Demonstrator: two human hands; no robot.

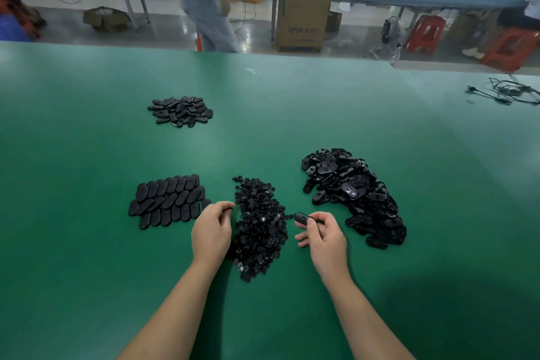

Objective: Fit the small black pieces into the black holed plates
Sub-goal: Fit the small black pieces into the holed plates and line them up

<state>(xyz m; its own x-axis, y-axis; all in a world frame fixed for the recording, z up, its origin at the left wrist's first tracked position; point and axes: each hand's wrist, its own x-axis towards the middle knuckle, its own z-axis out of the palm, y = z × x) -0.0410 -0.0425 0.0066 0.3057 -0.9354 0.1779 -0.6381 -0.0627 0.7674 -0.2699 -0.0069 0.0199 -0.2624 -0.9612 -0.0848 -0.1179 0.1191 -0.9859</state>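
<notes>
My left hand point(211, 232) pinches a small piece point(228, 209). My right hand point(323, 232) pinches one plate point(302, 218). Between them sits the pile of small pieces point(258, 228). Three plate groups lie on the green table point(87, 257): a heap point(353, 193) right, neat rows point(168, 200) left, a far pile point(180, 111). Cables point(505, 92) lie far right.

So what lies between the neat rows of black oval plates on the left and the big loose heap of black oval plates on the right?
In the head view, the pile of small black pieces lies between the neat rows of black oval plates and the big loose heap of black oval plates.
</notes>
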